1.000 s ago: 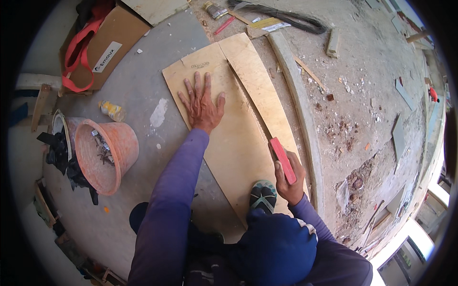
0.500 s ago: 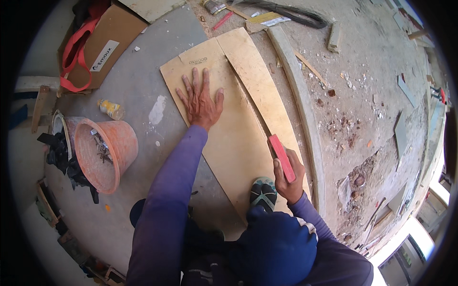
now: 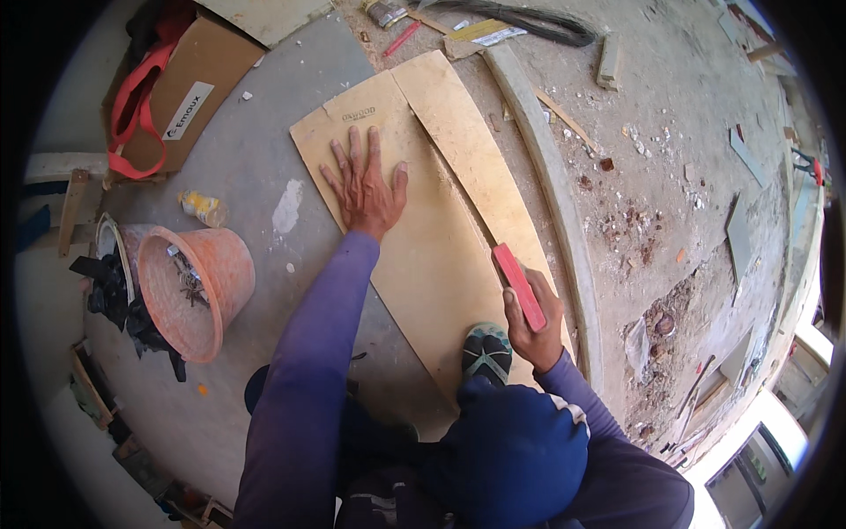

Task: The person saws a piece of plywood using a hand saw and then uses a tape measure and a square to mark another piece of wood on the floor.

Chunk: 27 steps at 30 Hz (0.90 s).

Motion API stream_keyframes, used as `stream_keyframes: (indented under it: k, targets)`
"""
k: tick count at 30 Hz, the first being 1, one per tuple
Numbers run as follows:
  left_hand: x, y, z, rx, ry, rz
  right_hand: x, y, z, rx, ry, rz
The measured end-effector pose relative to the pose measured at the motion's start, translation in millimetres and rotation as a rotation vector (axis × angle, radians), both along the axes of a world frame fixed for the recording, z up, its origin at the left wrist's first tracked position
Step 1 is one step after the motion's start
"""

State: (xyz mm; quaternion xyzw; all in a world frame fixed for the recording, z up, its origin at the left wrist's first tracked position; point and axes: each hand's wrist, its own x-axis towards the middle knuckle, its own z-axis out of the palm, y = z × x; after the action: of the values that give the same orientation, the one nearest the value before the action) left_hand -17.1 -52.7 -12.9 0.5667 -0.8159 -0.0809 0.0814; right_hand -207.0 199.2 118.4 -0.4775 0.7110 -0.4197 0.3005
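A plywood sheet [image 3: 414, 238] lies in front of me, with a long split or cut running from its far edge toward my right hand. My left hand [image 3: 368, 189] presses flat on the wider part, fingers spread. Closed around a narrow red block-shaped handle [image 3: 520, 286], my right hand [image 3: 539, 326] is at the near end of that cut. The handle lies roughly in line with the cut; whatever is beneath it is hidden. A sandaled foot [image 3: 486, 353] rests on the board's near part, beside my right hand.
At left stand an orange bucket [image 3: 233, 282] with scraps inside, a yellow-labelled bottle [image 3: 203, 209] and a cardboard box [image 3: 211, 66] with a red strap. A raised concrete edge [image 3: 546, 167] runs right of the board. Beyond it, rubble [image 3: 648, 220] and a wire bundle [image 3: 546, 25] lie about.
The whole view has shifted slightly. My left hand stays flat on the plywood, and my right hand with the red-handled tool is in nearly the same place by the cut.
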Motion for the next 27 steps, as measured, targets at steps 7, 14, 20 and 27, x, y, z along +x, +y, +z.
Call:
stream_keyframes:
  k: [7,14,20,27]
  targets:
    - [-4.6,-7.1,-1.2,0.009,0.022,-0.024,0.4,-101.3,-41.6,-0.076,-0.046,-0.018]
    - [-2.2,-0.3,-0.8,0.003,-0.001,0.001,3.2,26.9,-5.6,0.013,0.026,-0.015]
    - [-3.4,-5.5,-4.5,-0.005,-0.058,-0.004,23.4,-112.7,-50.9,-0.089,-0.062,-0.051]
    - [-5.2,113.7,-19.8,0.098,0.011,0.015,7.5,-110.6,-55.9,-0.113,-0.073,-0.043]
